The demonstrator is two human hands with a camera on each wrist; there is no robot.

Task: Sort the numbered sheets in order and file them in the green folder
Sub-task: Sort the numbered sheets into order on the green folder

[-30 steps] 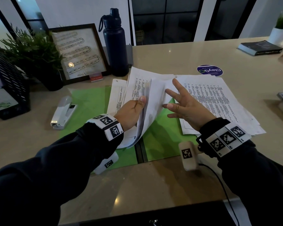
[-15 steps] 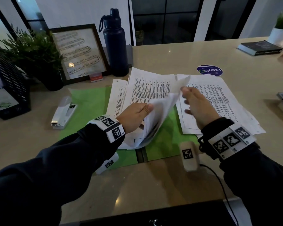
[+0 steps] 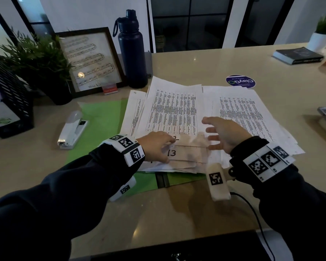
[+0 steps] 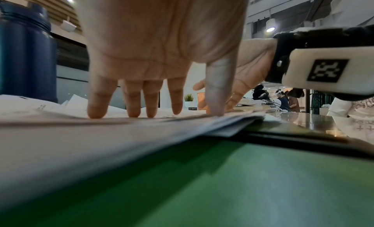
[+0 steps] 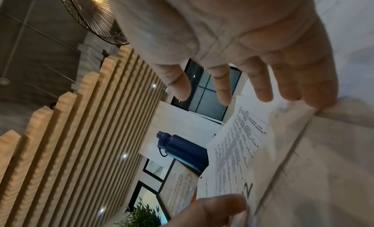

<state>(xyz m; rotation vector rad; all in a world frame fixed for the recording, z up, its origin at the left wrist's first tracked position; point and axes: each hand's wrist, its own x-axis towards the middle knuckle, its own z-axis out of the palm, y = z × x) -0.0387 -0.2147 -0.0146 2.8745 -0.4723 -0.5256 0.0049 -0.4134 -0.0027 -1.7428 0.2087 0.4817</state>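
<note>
Head camera looks forward and down over the desk; wrist cameras sit low, palm-side (both share the bottle [image 3: 132,49]).

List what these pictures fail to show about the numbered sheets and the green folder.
- Top sheet: in the head view its handwritten number is partly covered by the left hand; only a 2 is clear.
- Printed table text: too small in every view.
- Lower sheets' numbers: buried in the stack; only the 13 shows.
- Green folder: mostly under paper; blurred in the left wrist view.
- Right hand: contact with the paper unclear.
</note>
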